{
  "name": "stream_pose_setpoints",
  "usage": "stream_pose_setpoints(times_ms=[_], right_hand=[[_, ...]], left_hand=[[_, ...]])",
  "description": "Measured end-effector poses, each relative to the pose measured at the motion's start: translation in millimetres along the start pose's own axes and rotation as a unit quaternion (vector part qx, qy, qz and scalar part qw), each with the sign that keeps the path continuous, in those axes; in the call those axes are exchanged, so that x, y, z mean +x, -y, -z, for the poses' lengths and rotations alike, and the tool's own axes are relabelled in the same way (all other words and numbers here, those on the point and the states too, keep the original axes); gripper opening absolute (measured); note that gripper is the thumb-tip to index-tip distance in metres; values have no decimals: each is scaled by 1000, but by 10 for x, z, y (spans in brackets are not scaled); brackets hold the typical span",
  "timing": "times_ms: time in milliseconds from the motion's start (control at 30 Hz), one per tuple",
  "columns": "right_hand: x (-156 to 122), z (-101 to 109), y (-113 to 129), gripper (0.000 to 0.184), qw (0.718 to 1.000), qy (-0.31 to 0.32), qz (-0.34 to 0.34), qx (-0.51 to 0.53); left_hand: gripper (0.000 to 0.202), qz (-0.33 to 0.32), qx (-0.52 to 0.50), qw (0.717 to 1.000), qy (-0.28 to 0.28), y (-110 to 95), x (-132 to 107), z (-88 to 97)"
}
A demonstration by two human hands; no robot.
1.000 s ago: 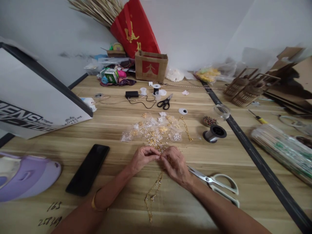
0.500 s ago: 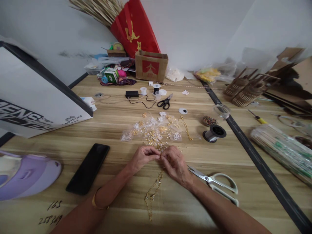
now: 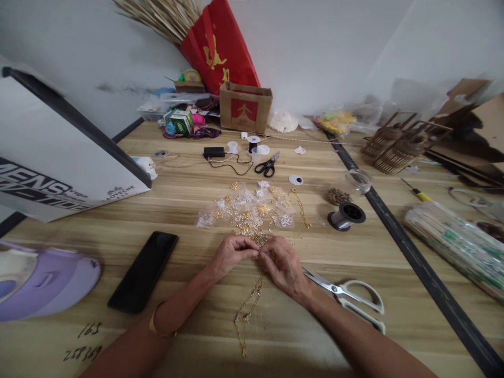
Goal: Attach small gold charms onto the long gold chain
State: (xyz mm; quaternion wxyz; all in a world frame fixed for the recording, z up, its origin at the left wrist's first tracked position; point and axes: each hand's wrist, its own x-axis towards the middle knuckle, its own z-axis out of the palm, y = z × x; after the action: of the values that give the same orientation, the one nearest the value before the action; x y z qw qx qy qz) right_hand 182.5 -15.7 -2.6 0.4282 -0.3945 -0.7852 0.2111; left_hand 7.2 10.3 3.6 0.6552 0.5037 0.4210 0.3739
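Observation:
My left hand (image 3: 232, 254) and my right hand (image 3: 284, 266) meet fingertip to fingertip over the tabletop, both closed in a pinch. What lies between the left fingertips is too small to make out. From under the right fingers a thin gold chain (image 3: 244, 317) with small clear beads trails down onto the wood in a loop. Just beyond the fingers spreads a heap of gold and clear beads (image 3: 252, 218), partly in little plastic bags. White-handled scissors (image 3: 356, 295) lie close to my right wrist.
A black phone (image 3: 144, 272) and a purple object (image 3: 51, 278) lie to the left, below a large white box (image 3: 66, 152). On the right are a wire spool (image 3: 346, 216), a dish of beads (image 3: 338, 196) and wrapped sticks (image 3: 452, 244). Black scissors (image 3: 266, 165) rest farther back.

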Motion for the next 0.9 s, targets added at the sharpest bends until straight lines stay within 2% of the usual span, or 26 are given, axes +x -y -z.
stream_pose_setpoints(times_ms=[467,900], right_hand=[[1,0,1,8,1000,-7,-8,1],[-15,-10,-9,7,1000,-2,-21,15]], left_hand=[[27,6,-1,1000,11,-13,-5,-6],[19,7,-11,1000,20,-18,-4,-3]])
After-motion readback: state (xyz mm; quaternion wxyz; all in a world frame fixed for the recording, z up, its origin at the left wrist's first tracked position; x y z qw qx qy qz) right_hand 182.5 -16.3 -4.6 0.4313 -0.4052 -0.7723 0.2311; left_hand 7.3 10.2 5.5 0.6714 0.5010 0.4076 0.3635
